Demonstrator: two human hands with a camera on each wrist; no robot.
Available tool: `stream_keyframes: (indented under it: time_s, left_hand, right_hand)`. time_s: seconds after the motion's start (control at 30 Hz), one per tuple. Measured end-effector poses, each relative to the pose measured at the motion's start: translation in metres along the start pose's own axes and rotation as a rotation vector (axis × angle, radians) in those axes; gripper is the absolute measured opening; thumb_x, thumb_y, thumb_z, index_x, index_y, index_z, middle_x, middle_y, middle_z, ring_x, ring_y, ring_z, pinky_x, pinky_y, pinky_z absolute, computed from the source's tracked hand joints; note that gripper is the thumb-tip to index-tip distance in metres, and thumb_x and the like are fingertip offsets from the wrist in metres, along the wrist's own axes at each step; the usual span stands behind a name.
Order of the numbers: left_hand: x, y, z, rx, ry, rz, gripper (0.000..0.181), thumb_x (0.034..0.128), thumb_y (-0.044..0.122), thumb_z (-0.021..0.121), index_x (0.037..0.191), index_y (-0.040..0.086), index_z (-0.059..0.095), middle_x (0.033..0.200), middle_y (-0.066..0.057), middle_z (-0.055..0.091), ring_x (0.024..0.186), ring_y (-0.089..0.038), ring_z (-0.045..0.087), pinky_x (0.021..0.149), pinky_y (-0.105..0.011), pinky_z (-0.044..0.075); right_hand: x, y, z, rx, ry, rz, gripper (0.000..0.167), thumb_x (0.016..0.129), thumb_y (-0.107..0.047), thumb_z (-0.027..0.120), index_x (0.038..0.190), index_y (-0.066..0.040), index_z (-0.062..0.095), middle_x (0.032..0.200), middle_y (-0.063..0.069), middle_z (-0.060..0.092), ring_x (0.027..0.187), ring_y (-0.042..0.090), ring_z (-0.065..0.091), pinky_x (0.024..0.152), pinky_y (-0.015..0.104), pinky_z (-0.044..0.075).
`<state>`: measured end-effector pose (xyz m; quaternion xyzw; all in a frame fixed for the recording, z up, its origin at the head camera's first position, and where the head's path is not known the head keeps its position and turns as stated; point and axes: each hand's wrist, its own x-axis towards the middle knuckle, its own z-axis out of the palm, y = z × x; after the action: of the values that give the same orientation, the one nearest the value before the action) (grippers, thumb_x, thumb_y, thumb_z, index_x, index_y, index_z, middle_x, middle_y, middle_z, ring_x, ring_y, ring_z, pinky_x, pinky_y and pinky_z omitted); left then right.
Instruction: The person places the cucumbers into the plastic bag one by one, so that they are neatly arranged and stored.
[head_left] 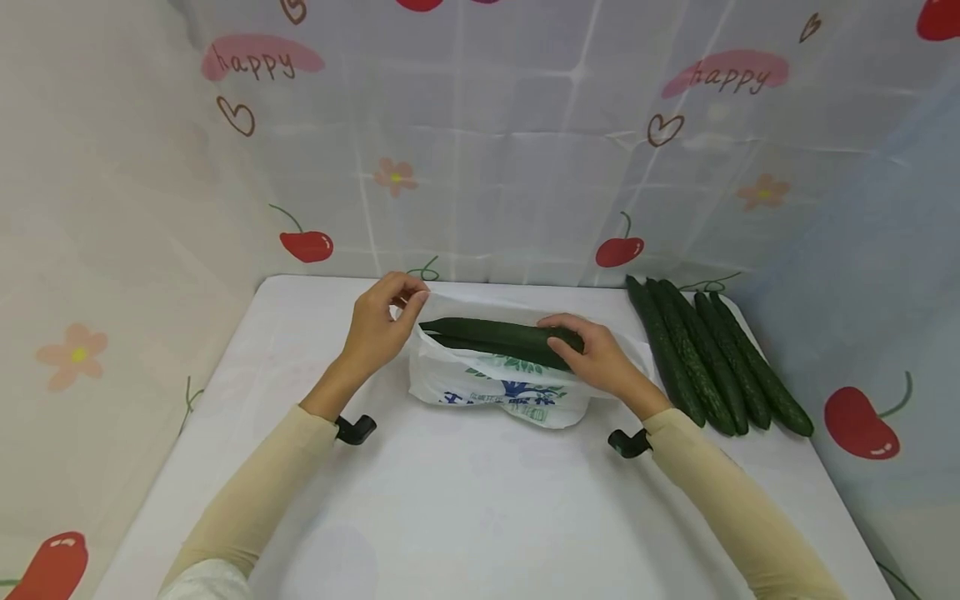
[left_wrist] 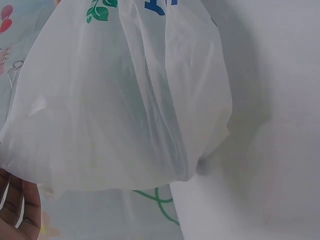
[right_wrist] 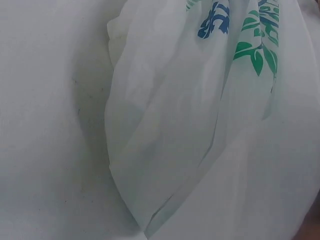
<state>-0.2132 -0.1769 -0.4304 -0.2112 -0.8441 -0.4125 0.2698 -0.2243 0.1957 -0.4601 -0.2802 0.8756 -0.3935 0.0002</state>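
A white plastic bag [head_left: 457, 383] with green and blue print lies on its side on the table, its mouth spread along the top. Inside the opening are dark green cucumbers [head_left: 502, 331], at least two of them visible. My left hand [head_left: 378, 327] pinches the bag's rim at the left end. At the other end, my right hand [head_left: 600, 357] grips the end of the upper cucumber, thumb on the near side and fingers on the far side. Both wrist views are mostly filled by the bag [left_wrist: 100, 125], whose plastic hides its contents.
Several cucumbers [head_left: 708, 358] lie side by side at the table's right edge, just beyond my right hand. The white table [head_left: 465, 517] meets a printed curtain [head_left: 495, 200] at the back and sides.
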Motion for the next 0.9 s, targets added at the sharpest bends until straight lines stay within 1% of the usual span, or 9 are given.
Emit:
stream_keyframes:
  time_s: [0.13,0.27,0.47,0.6,0.67,0.8,0.9]
  left_hand:
    - [0.001,0.0,0.0,-0.005,-0.003,0.004,0.009,0.1055,0.012,0.069,0.113,0.007,0.071,0.102,-0.007,0.073,0.094,-0.02,0.07,0.082,-0.02,0.056]
    - [0.0,-0.001,0.0,0.017,-0.009,-0.008,0.009,0.1064,0.014,0.068,0.112,0.007,0.07,0.104,-0.008,0.073,0.094,-0.021,0.071,0.082,-0.024,0.057]
    - [-0.001,-0.003,0.001,0.022,-0.028,-0.045,0.01,0.1068,0.016,0.068,0.112,0.007,0.069,0.105,-0.007,0.073,0.098,-0.021,0.072,0.083,-0.033,0.061]
    - [0.001,-0.002,0.004,0.025,-0.003,-0.085,0.013,0.1054,0.019,0.07,0.112,0.008,0.07,0.105,-0.007,0.073,0.098,-0.022,0.072,0.083,-0.037,0.062]
    - [0.003,-0.002,0.005,0.035,0.011,-0.115,0.016,0.1042,0.024,0.072,0.112,0.01,0.07,0.106,-0.006,0.073,0.098,-0.022,0.072,0.082,-0.038,0.062]
    - [0.005,-0.004,0.009,0.064,-0.006,-0.185,0.028,0.1002,0.036,0.077,0.113,0.013,0.069,0.106,-0.004,0.073,0.095,-0.022,0.072,0.083,-0.042,0.062]
    - [0.005,-0.004,0.012,0.09,-0.018,-0.214,0.03,0.0974,0.037,0.08,0.112,0.014,0.068,0.103,-0.004,0.073,0.091,-0.022,0.072,0.083,-0.043,0.062]
  right_hand:
    - [-0.007,-0.003,-0.002,-0.022,-0.007,-0.002,0.032,0.105,-0.014,0.07,0.137,-0.012,0.071,0.144,0.011,0.071,0.14,0.035,0.063,0.118,0.06,0.05]
    - [-0.012,-0.006,-0.004,-0.023,-0.034,-0.001,0.033,0.105,-0.017,0.072,0.137,-0.014,0.072,0.144,0.01,0.071,0.14,0.034,0.063,0.118,0.061,0.05]
    - [-0.016,-0.005,-0.004,-0.005,-0.036,0.049,0.031,0.105,-0.017,0.072,0.135,-0.015,0.072,0.14,0.009,0.072,0.136,0.032,0.066,0.115,0.057,0.053]
    - [-0.017,-0.003,-0.005,0.011,-0.04,0.045,0.031,0.104,-0.018,0.072,0.135,-0.015,0.072,0.139,0.008,0.072,0.135,0.031,0.067,0.114,0.055,0.055]
    - [-0.018,-0.003,-0.005,0.018,-0.038,0.036,0.03,0.104,-0.018,0.072,0.134,-0.015,0.073,0.138,0.008,0.073,0.134,0.031,0.068,0.113,0.054,0.056]
    - [-0.019,-0.003,-0.007,0.019,-0.031,0.022,0.03,0.105,-0.018,0.071,0.135,-0.016,0.073,0.137,0.007,0.073,0.132,0.03,0.068,0.112,0.054,0.057]
    - [-0.021,-0.003,-0.008,0.011,-0.013,0.027,0.03,0.106,-0.019,0.071,0.135,-0.016,0.073,0.137,0.008,0.073,0.132,0.031,0.068,0.112,0.056,0.056]
